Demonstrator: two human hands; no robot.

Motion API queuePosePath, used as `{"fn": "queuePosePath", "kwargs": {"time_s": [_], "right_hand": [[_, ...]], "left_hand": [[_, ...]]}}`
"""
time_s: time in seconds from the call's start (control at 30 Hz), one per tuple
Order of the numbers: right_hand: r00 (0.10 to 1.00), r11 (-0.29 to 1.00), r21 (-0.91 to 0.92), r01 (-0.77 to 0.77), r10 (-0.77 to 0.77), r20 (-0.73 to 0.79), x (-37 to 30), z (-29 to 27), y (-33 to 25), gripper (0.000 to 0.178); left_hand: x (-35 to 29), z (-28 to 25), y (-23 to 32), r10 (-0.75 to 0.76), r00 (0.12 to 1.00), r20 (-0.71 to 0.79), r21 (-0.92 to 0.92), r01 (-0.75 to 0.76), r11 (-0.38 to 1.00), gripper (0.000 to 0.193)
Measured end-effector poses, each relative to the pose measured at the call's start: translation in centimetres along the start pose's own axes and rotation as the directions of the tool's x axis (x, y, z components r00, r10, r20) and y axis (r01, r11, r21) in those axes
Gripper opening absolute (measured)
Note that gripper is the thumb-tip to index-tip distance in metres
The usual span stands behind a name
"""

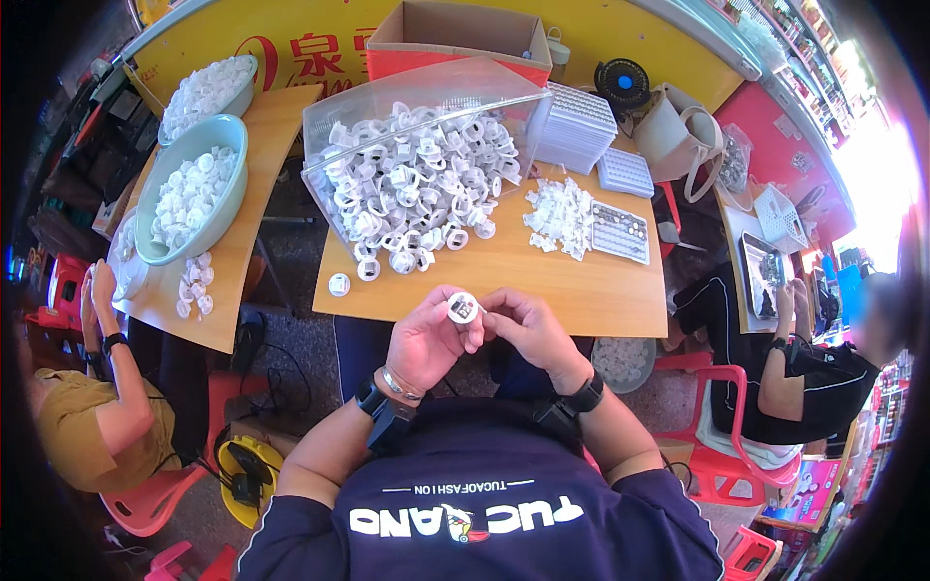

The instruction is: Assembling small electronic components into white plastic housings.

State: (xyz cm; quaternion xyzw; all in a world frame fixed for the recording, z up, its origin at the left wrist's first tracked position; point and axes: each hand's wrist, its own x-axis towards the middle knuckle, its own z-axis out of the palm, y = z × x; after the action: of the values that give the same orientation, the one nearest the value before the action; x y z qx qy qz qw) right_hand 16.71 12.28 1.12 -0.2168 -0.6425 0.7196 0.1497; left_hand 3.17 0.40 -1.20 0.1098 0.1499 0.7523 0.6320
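In front of my chest, my left hand [421, 347] holds a small round white plastic piece [462, 308] between thumb and fingers. Dark and metallic parts show inside its face. Close at its right side is my right hand [538, 334], thumb and fingertips pinched together. Whatever those fingertips grip, if anything, is too small to make out. Beyond my hands, on the wooden table [426, 295], a heap of white ring-shaped plastic parts [417, 184] spills from a tipped clear bin [455, 92]. One similar round piece [339, 284] lies apart near the table's left edge.
Small translucent pieces [560, 218] lie beside a tray of round metallic parts [620, 232]. Stacked white trays [574, 126] and a cardboard box [460, 44] stand behind. Left, another table bears a basin [239, 184] of white parts. People sit on both sides.
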Motion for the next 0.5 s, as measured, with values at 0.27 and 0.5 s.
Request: {"fn": "queuePosePath", "kwargs": {"time_s": [0.27, 0.5], "right_hand": [[0.982, 0.97, 0.224, -0.095, 0.128, -0.137, 0.4, -1.3, -0.5, 0.018], [0.982, 0.989, 0.138, -0.058, 0.081, -0.168, 0.0, -0.8, -1.9, 0.012]], "left_hand": [[-0.3, -0.1, 0.1, -0.02, 1.0, 0.006, 0.017, 0.02, 1.0, 0.027], [-0.2, -0.5, -0.1, -0.028, 0.996, -0.088, 0.174, 0.044, 0.984, 0.026]]}}
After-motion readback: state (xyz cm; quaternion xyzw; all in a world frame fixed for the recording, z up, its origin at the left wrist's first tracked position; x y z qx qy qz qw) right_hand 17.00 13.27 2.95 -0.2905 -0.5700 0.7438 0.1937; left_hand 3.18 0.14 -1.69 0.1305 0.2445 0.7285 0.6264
